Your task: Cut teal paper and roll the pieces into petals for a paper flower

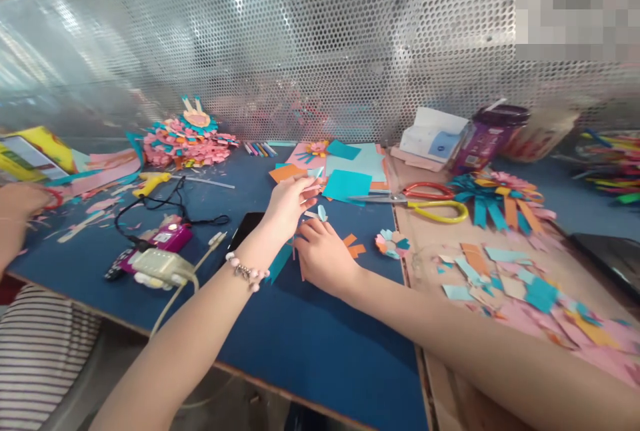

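My left hand (293, 204), a beaded bracelet (247, 272) on its wrist, is closed in a pinch on a small pale blue paper piece (316, 173). Just below and to the right, my right hand (327, 254) has its fingers curled down around a paper strip, mostly hidden by the hand. Pale blue paper petals (323, 213) show above its knuckles. Orange paper petals (355, 246) lie beside that hand, and a round multicoloured paper flower (393, 243) rests farther right. Teal paper squares (347, 186) lie beyond both hands, touched by the tip of the scissors (425, 201).
A hot glue gun (151, 183), a purple power strip (173, 236) and a white adapter (165, 266) with cables are at left. Paper scraps (540, 294) cover the right side. A perforated metal panel (300, 38) stands behind. Another person's hand (23, 204) is at far left.
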`<control>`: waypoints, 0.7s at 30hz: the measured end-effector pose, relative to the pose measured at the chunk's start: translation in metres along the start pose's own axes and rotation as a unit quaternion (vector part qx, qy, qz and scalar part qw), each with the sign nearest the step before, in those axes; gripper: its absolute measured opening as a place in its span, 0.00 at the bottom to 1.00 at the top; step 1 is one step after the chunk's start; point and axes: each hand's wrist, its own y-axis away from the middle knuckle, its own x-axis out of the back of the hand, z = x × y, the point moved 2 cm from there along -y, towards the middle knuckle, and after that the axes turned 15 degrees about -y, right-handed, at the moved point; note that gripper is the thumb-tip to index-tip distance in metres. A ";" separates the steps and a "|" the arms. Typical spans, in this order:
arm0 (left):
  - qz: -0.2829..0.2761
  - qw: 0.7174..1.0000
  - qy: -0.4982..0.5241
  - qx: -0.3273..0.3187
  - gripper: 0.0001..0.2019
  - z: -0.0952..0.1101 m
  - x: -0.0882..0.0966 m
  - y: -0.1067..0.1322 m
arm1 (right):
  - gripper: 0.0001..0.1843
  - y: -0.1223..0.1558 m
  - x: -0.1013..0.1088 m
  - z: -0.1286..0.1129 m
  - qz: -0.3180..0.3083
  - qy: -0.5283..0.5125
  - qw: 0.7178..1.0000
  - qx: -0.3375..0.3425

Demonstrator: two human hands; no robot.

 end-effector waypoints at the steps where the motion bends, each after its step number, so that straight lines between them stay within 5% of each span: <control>1: 0.005 1.000 0.004 0.007 0.06 -0.002 -0.001 -0.001 | 0.06 0.000 0.001 0.000 0.005 -0.003 1.000 -0.006; 15: 0.046 0.997 0.034 0.045 0.03 -0.007 0.011 -0.013 | 0.17 -0.001 0.006 0.009 0.083 -0.087 0.990 -0.066; 21: 0.058 0.997 0.032 0.031 0.05 -0.009 0.011 -0.016 | 0.20 -0.002 0.007 0.009 0.071 -0.122 0.989 -0.045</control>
